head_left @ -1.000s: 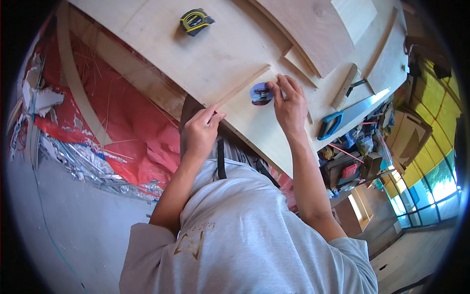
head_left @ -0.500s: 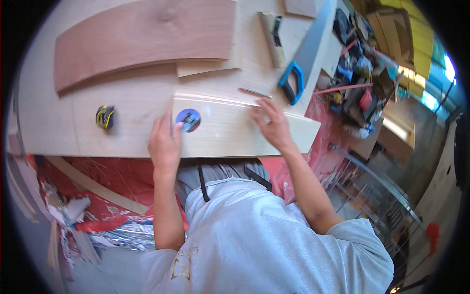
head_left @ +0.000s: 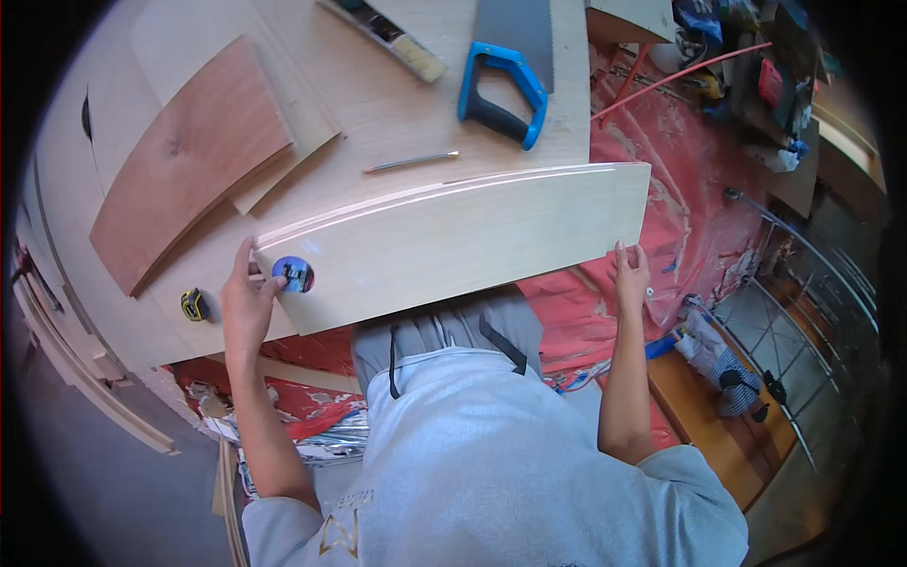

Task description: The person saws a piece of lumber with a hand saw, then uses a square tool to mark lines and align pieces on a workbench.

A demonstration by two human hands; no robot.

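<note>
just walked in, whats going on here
A person has both hands on a long pale board. The left hand grips its left end by a round sticker; the right hand touches the near edge by the other end, which juts past the worktable. A blue-handled saw, tape measure and curved brown panel lie nearby.

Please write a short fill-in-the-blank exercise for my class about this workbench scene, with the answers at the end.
1. The handsaw has a black and ____ handle.
2. The left hand has its ____ beside the round sticker.
3. The yellow-and-black ____ lies to the left of that hand.
4. The right hand touches the pale board near its ____ end.

Missing words: blue; thumb; tape measure; right.
</note>
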